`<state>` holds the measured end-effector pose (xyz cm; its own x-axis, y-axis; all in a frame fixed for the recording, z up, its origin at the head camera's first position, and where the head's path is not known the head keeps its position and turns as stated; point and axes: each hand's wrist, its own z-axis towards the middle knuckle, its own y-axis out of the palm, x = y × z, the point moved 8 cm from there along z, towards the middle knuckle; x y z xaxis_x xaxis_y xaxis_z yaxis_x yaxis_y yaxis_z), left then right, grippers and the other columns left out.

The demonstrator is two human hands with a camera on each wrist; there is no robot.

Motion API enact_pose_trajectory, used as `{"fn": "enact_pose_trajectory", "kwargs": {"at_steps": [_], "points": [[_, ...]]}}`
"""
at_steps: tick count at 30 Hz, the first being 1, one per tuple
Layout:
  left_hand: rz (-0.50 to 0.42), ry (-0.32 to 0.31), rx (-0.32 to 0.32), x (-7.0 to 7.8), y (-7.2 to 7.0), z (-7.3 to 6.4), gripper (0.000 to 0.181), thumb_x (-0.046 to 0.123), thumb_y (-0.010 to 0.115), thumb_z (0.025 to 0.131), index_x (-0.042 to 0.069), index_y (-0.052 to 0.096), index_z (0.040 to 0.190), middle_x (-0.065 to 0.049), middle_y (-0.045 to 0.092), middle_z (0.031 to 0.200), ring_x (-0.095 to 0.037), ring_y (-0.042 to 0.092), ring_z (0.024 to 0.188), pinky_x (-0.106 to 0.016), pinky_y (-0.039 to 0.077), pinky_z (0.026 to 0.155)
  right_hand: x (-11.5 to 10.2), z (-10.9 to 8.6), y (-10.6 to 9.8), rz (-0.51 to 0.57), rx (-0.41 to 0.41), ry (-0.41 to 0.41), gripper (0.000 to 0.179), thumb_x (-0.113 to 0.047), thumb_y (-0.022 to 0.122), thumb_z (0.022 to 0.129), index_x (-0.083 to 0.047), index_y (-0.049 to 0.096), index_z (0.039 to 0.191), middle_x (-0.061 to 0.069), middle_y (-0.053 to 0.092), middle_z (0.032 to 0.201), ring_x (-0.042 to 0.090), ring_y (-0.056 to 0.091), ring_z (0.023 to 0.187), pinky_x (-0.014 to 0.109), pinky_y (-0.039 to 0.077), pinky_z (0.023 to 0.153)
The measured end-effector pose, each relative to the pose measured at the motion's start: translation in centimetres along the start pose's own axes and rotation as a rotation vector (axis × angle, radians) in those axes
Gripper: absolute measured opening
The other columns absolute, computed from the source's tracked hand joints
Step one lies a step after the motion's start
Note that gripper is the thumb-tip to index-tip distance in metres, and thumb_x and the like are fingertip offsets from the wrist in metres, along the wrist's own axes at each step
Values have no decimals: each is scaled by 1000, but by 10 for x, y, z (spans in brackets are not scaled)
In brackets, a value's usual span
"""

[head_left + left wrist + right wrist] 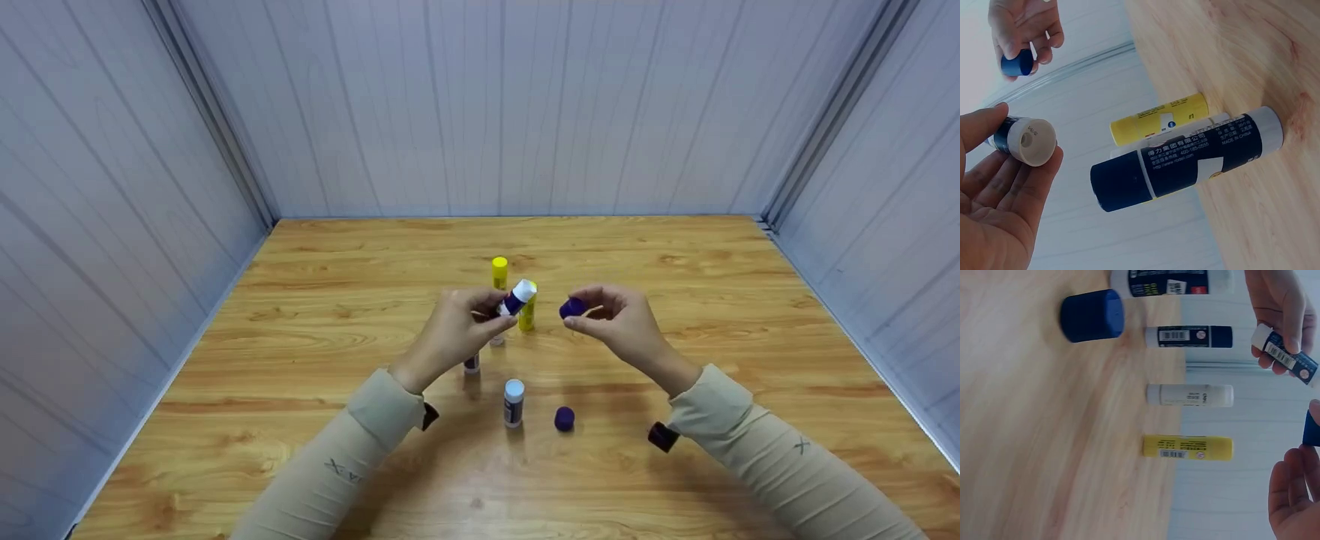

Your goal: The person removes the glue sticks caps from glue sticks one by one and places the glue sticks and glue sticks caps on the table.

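Note:
My left hand (459,326) grips a navy-and-white glue stick (514,299) by its body, tilted, with its uncapped white end up and to the right. In the left wrist view its round white base (1037,142) faces the camera. To the right, my right hand (619,322) pinches a dark blue cap (572,307) between thumb and fingers, apart from the glue stick. Nearer on the table stands another uncapped glue stick (514,405), upright. A second blue cap (565,419) sits to its right.
Two yellow glue sticks (499,270) stand upright beyond my left hand. A white glue stick (1190,395) and a navy capped one (1188,336) stand there too, partly hidden by my hand in the head view. Pale panel walls (495,112) enclose the wooden table (337,270).

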<state>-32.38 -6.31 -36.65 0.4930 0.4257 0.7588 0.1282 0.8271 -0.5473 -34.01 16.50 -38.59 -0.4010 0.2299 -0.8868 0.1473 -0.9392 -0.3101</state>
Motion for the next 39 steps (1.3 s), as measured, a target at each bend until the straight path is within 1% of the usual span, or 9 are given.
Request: {"fn": "enact_pose_trajectory", "kwargs": {"at_steps": [4, 9, 15, 19, 22, 25, 31, 34, 39], "points": [[-32, -41, -3, -3, 1, -2, 31, 12, 79, 101, -1, 75, 128, -15, 81, 119, -25, 80, 104, -36, 67, 90, 9, -2, 6, -25, -69, 4, 28, 1, 85, 92, 5, 76, 119, 19, 78, 112, 14, 74, 94, 24, 63, 82], [-107, -82, 18, -6, 0, -4, 29, 11, 81, 100, -2, 75, 126, -14, 80, 115, -25, 78, 104, -40, 66, 93, 20, -6, 16, -66, -166, 13, 29, 2, 85, 91, 6, 76, 119, 23, 77, 117, 14, 73, 96, 25, 62, 84], [-186, -94, 30, -9, 2, -9, 24, 7, 82, 97, 0, 73, 119, -12, 78, 115, -22, 77, 103, -36, 66, 93, 31, -12, 28, -156, -272, -2, 30, -1, 86, 90, 3, 78, 119, 20, 79, 115, 18, 71, 97, 28, 61, 84], [-215, -73, 31, -8, 3, -13, 24, 5, 82, 96, 1, 72, 117, -12, 77, 116, -22, 76, 103, -39, 67, 93, 38, -17, 36, -239, -354, -27, 30, -4, 86, 90, 3, 79, 118, 15, 81, 113, 19, 72, 98, 37, 62, 85], [-206, -42, 27, -5, 5, -15, 26, 6, 83, 96, 2, 72, 119, -12, 77, 116, -22, 76, 102, -41, 67, 92, 41, -20, 40, -301, -406, -58, 27, -3, 85, 90, 3, 79, 116, 14, 82, 111, 22, 74, 98, 47, 63, 86], [-179, -12, 25, -3, 6, -17, 25, 7, 83, 96, 2, 72, 118, -11, 78, 115, -20, 76, 99, -41, 66, 90, 45, -22, 44, -353, -451, -77, 25, -3, 85, 90, 1, 80, 114, 11, 82, 109, 24, 75, 99, 50, 63, 87], [-97, 5, 40, -3, 5, -20, 23, 10, 85, 96, 4, 73, 115, -8, 79, 110, -16, 73, 92, -34, 64, 81, 55, -28, 51, -415, -534, -34, 25, -3, 85, 90, -5, 81, 115, 7, 82, 109, 21, 74, 100, 44, 64, 89], [-84, 12, 37, -4, 5, -21, 22, 12, 84, 97, 4, 74, 115, -8, 79, 109, -16, 72, 91, -32, 63, 80, 58, -30, 52, -434, -563, -4, 27, -2, 85, 90, -6, 81, 116, 5, 81, 109, 20, 74, 101, 43, 64, 89], [-91, 23, 19, -7, 8, -22, 21, 10, 84, 96, 4, 74, 114, -8, 79, 110, -16, 75, 91, -34, 66, 81, 62, -32, 55, -437, -603, 46, 27, 0, 84, 91, -7, 81, 117, 5, 81, 112, 20, 74, 102, 42, 65, 91]]}}
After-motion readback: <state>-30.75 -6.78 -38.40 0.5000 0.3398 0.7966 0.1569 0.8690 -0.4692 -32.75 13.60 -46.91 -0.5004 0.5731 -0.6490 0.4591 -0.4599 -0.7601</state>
